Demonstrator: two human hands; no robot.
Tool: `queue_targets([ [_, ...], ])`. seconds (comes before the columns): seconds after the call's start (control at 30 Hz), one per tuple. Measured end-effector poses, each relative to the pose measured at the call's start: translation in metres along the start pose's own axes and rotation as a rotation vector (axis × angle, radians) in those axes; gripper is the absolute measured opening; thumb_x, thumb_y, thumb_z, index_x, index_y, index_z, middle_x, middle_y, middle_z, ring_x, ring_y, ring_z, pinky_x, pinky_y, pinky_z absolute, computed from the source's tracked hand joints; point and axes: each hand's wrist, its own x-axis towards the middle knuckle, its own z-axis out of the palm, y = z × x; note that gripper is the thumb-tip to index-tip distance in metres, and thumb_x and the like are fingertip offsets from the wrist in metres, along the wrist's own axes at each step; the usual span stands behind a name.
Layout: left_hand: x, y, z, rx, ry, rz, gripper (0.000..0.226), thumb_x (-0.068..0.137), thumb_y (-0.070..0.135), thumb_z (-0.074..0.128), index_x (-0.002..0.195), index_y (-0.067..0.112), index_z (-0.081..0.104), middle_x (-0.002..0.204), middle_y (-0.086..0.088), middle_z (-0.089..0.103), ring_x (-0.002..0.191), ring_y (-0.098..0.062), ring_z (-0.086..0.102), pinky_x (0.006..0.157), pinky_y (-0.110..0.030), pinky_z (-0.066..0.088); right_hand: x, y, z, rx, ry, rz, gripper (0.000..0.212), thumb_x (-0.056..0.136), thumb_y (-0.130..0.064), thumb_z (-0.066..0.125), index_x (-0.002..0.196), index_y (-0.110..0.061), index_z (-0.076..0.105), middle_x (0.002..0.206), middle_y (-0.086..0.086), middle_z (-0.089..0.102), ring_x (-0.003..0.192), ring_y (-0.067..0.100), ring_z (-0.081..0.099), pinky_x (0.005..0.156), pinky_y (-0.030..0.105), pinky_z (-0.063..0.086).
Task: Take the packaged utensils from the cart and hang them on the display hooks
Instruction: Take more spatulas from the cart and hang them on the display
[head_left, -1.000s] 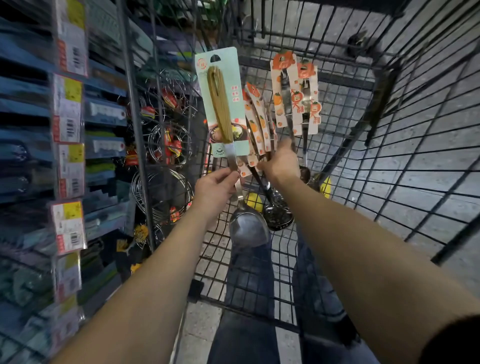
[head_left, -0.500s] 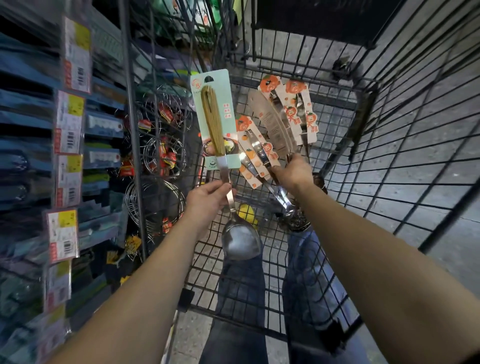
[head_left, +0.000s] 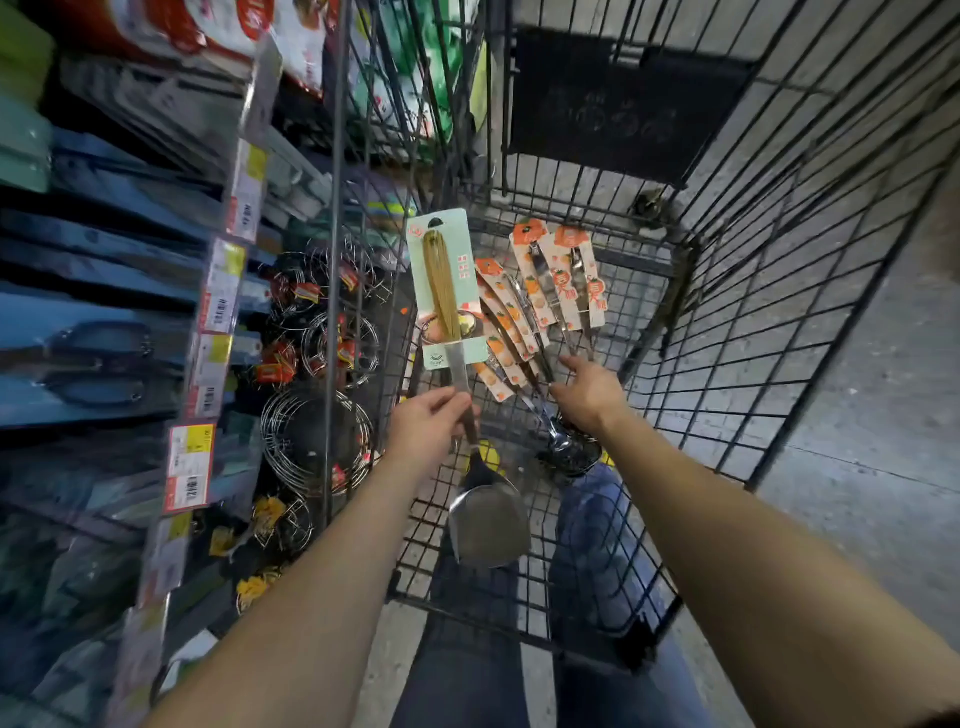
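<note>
Hands first: the left hand (head_left: 428, 423) is closed around the metal shank of a packaged spatula (head_left: 457, 374), holding it upright, its pale green backing card at the top and its steel blade hanging below the fist. The right hand (head_left: 587, 392) reaches into the wire cart (head_left: 779, 291) with fingers spread, touching or just about to grip a fan of ladles and skimmers on orange-printed cards (head_left: 545, 296); whether it has actually clamped on them cannot be told. Those carded utensils lean together against the cart's floor and far wall, bowls down near the right wrist. To the left, beyond the cart's wire side, stands the store display (head_left: 218, 291) with price tags (head_left: 189, 465) down its edge, blue-carded goods on hooks, and wire racks (head_left: 317, 441) hanging lower down. By this view, the task seems barely begun: one utensil is lifted but not hung, and the rest remain in the cart. No free hook can be made out.
</note>
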Motion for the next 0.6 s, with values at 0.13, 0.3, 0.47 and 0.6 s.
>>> queue_targets([
  [0.13,-0.018,0.011,-0.005,0.008,-0.023,0.016,0.022,0.098,0.019,0.067,0.119,0.013,0.071,0.097,-0.001,0.080,0.095,-0.019,0.076,0.095,-0.038,0.059,-0.026,-0.014,-0.010,0.118,-0.010,-0.070,0.053,0.100,-0.021,0.064,0.150,-0.013,0.051,0.147,0.011,0.059,0.129,0.030,0.061,0.110,0.036,0.045],
  [0.3,-0.041,0.022,-0.002,0.123,-0.043,0.147,0.010,0.097,0.020,0.069,0.101,0.022,0.078,0.091,-0.001,0.077,0.079,-0.014,0.072,0.067,-0.021,0.054,-0.058,-0.029,-0.014,0.443,-0.055,-0.076,0.055,0.096,-0.028,0.072,0.146,-0.012,0.055,0.136,0.006,0.066,0.114,0.025,0.068,0.106,0.038,0.052],
  [0.47,-0.064,0.031,0.003,0.262,-0.104,0.272,0.021,0.097,0.020,0.070,0.114,0.011,0.076,0.092,-0.001,0.073,0.079,-0.021,0.068,0.070,-0.022,0.054,-0.094,-0.048,-0.016,0.684,-0.082,-0.126,0.040,0.094,-0.007,0.070,0.133,-0.003,0.062,0.109,0.010,0.075,0.089,0.020,0.068,0.071,0.022,0.053],
  [0.6,-0.083,0.037,0.003,0.358,-0.121,0.401,0.026,0.096,0.017,0.071,0.118,0.005,0.075,0.098,-0.001,0.070,0.086,-0.016,0.062,0.059,0.001,0.042,-0.131,-0.063,-0.027,0.893,-0.095,-0.187,0.030,0.091,0.014,0.054,0.111,-0.004,0.068,0.092,0.008,0.076,0.072,0.018,0.070,0.057,0.024,0.055],
])
